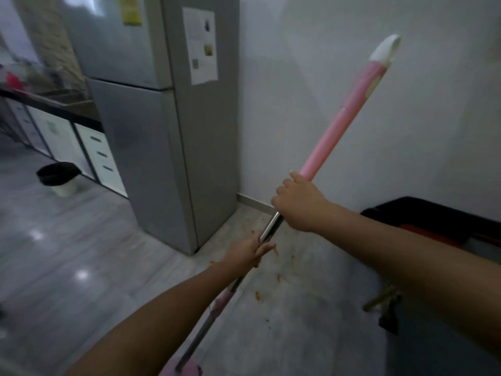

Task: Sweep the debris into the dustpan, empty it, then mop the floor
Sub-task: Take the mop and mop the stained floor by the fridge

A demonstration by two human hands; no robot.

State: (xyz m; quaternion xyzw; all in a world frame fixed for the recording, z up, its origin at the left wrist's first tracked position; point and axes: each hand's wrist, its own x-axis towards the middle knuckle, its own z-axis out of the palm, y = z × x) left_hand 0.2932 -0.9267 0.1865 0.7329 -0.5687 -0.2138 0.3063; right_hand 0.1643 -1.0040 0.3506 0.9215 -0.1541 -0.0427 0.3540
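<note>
I hold a long mop handle (339, 126) slanted from lower left to upper right; its upper part is pink with a white cap, its middle is bare metal. My right hand (301, 204) is shut around it where the pink grip meets the metal. Lower down, my left hand (248, 252) is shut on the metal shaft. A pink collar and the pink mop base (187, 369) show at the bottom edge, mostly hidden by my left arm. Orange debris (276, 278) lies scattered on the grey floor by the wall, under the handle.
A tall grey fridge (162, 131) stands left of the debris, against the white wall. A small bin with a black liner (61, 177) sits by white cabinets (97, 156) at the left. A dark container (433, 221) and a dark object (387, 308) lie at the right.
</note>
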